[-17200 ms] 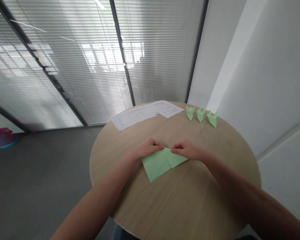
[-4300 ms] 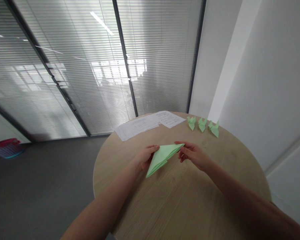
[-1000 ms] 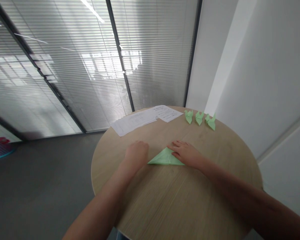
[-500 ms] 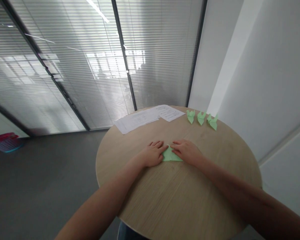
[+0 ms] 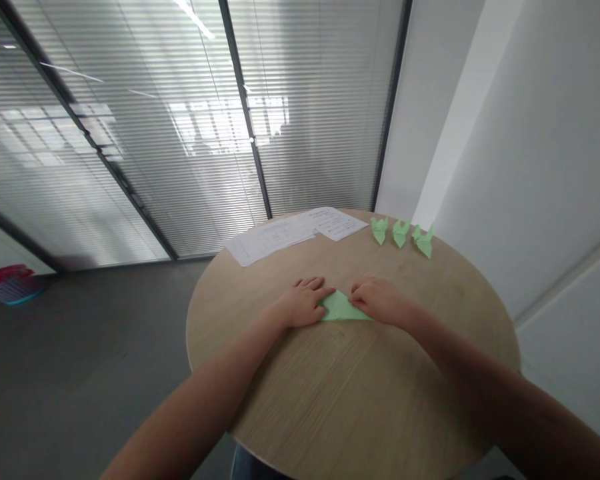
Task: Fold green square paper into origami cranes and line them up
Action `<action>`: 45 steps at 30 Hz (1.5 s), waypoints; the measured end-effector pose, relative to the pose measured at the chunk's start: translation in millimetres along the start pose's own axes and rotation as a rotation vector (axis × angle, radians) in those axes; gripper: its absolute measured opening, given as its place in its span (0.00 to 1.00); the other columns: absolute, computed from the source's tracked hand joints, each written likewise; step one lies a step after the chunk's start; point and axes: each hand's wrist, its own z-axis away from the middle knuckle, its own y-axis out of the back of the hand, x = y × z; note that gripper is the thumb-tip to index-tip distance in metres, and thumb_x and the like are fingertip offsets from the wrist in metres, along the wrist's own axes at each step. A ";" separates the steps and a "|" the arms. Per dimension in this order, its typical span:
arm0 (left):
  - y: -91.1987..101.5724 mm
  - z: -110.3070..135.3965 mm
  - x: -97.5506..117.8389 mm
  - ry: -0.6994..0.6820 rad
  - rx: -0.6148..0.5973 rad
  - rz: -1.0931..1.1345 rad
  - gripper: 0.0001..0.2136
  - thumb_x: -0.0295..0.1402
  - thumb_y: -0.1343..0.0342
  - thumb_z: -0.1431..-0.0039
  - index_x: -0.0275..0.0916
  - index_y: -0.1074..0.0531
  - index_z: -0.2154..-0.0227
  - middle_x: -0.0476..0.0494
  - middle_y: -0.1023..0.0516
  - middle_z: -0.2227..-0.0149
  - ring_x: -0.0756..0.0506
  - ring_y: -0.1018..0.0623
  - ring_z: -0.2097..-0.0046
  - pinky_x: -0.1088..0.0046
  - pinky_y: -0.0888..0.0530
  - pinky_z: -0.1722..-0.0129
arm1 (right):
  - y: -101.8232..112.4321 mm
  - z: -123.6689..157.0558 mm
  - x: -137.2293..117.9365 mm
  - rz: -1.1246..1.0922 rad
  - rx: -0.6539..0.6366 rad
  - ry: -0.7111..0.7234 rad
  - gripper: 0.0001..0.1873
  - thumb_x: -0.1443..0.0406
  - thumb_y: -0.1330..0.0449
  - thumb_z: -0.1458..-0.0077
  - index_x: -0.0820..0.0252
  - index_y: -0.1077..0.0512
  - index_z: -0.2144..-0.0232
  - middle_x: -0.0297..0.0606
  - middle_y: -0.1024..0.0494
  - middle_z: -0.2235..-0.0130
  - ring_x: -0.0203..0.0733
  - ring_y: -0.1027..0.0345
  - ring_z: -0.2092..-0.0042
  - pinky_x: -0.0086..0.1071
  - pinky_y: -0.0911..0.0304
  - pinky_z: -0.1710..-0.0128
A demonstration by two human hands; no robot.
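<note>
A piece of green paper [image 5: 343, 308], folded into a triangle, lies on the round wooden table with its long edge toward me. My left hand [image 5: 304, 303] rests flat over the paper's left end, fingers spread and the index fingertip near the top corner. Over the right slope, my right hand [image 5: 379, 300] has its fingers curled together against the paper's edge. The right end of the triangle is partly hidden under that hand.
Three green folded paper cranes [image 5: 401, 234] stand in a row at the table's back right. White printed sheets [image 5: 275, 237] lie along the far edge of the table [image 5: 300, 393]. A red and blue basket [image 5: 10, 285] sits on the floor at far left.
My right hand has slid slightly right along the paper, its fingers now more curled, uncovering more of the triangle. The left hand stays on the paper's left end.
</note>
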 end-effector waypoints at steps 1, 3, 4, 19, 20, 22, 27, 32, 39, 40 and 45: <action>0.5 0.1 0.3 0.001 -0.001 0.002 0.29 0.37 0.50 0.38 0.47 0.42 0.33 0.35 0.44 0.29 0.35 0.41 0.31 0.49 0.44 0.34 | 2.6 2.0 -0.1 0.006 -0.021 -0.013 0.14 0.65 0.44 0.39 0.57 0.18 0.67 0.44 0.17 0.60 0.46 0.25 0.56 0.33 0.37 0.55; 1.2 0.5 0.9 0.005 -0.004 0.007 0.30 0.37 0.50 0.38 0.47 0.43 0.33 0.34 0.44 0.29 0.35 0.41 0.30 0.48 0.45 0.34 | 7.0 6.6 -0.8 0.018 -0.061 -0.044 0.13 0.66 0.43 0.41 0.58 0.18 0.70 0.45 0.17 0.64 0.45 0.24 0.61 0.32 0.38 0.60; 1.5 0.7 1.2 0.008 -0.006 0.008 0.30 0.37 0.50 0.38 0.47 0.43 0.32 0.34 0.44 0.29 0.34 0.41 0.30 0.47 0.45 0.34 | 8.7 9.2 -1.3 0.023 -0.080 -0.061 0.13 0.67 0.43 0.43 0.59 0.18 0.72 0.45 0.17 0.66 0.45 0.24 0.63 0.32 0.38 0.63; 2.4 0.7 2.0 0.025 -0.021 0.032 0.30 0.38 0.49 0.39 0.50 0.43 0.32 0.36 0.45 0.29 0.34 0.43 0.30 0.46 0.46 0.34 | 25.6 24.9 18.0 -0.146 -0.319 -0.110 0.10 0.70 0.43 0.53 0.61 0.24 0.82 0.34 0.27 0.80 0.35 0.38 0.77 0.29 0.51 0.75; 2.9 0.8 2.2 0.025 -0.021 0.034 0.30 0.38 0.49 0.39 0.50 0.43 0.32 0.36 0.45 0.29 0.34 0.43 0.30 0.46 0.46 0.34 | 26.4 26.7 19.7 -0.161 -0.336 -0.110 0.10 0.70 0.43 0.54 0.61 0.25 0.82 0.33 0.27 0.81 0.35 0.38 0.77 0.29 0.51 0.75; 3.8 1.0 2.6 0.024 -0.023 0.039 0.31 0.38 0.49 0.39 0.50 0.43 0.32 0.36 0.45 0.29 0.33 0.43 0.30 0.46 0.46 0.34 | 26.2 30.4 22.1 -0.185 -0.355 -0.119 0.10 0.71 0.43 0.55 0.60 0.25 0.83 0.34 0.27 0.81 0.36 0.37 0.78 0.29 0.50 0.76; 4.7 0.8 3.6 0.021 -0.024 0.046 0.31 0.37 0.49 0.39 0.49 0.43 0.32 0.35 0.45 0.29 0.33 0.43 0.30 0.44 0.45 0.34 | 19.0 32.9 34.6 -0.213 -0.328 -0.151 0.12 0.68 0.41 0.52 0.60 0.23 0.84 0.36 0.25 0.82 0.38 0.34 0.78 0.30 0.47 0.76; 2.6 0.5 6.6 0.016 0.003 0.043 0.30 0.36 0.49 0.40 0.44 0.41 0.33 0.33 0.43 0.30 0.33 0.40 0.31 0.46 0.44 0.35 | 13.4 20.0 78.7 -0.175 -0.074 -0.275 0.14 0.64 0.44 0.42 0.60 0.18 0.68 0.43 0.16 0.65 0.46 0.25 0.64 0.32 0.39 0.66; 4.1 7.1 9.2 0.016 0.073 0.049 0.28 0.35 0.55 0.35 0.37 0.45 0.32 0.30 0.41 0.31 0.36 0.38 0.32 0.52 0.42 0.34 | -9.0 0.4 98.2 -0.194 0.172 -0.347 0.18 0.61 0.47 0.36 0.61 0.19 0.56 0.44 0.16 0.57 0.48 0.24 0.57 0.34 0.35 0.60; 5.3 8.3 10.3 0.021 0.089 0.051 0.28 0.37 0.56 0.33 0.36 0.47 0.32 0.30 0.41 0.31 0.36 0.38 0.32 0.54 0.42 0.34 | -12.8 -1.8 93.2 -0.204 0.187 -0.331 0.18 0.61 0.47 0.36 0.60 0.19 0.55 0.44 0.16 0.57 0.47 0.23 0.56 0.33 0.35 0.59; 11.3 12.3 19.8 -0.050 0.129 0.068 0.33 0.49 0.45 0.39 0.40 0.41 0.34 0.34 0.37 0.33 0.35 0.34 0.34 0.57 0.39 0.35 | -24.9 -8.7 64.2 -0.225 0.227 -0.245 0.16 0.63 0.46 0.37 0.57 0.19 0.56 0.43 0.16 0.55 0.47 0.23 0.54 0.35 0.34 0.54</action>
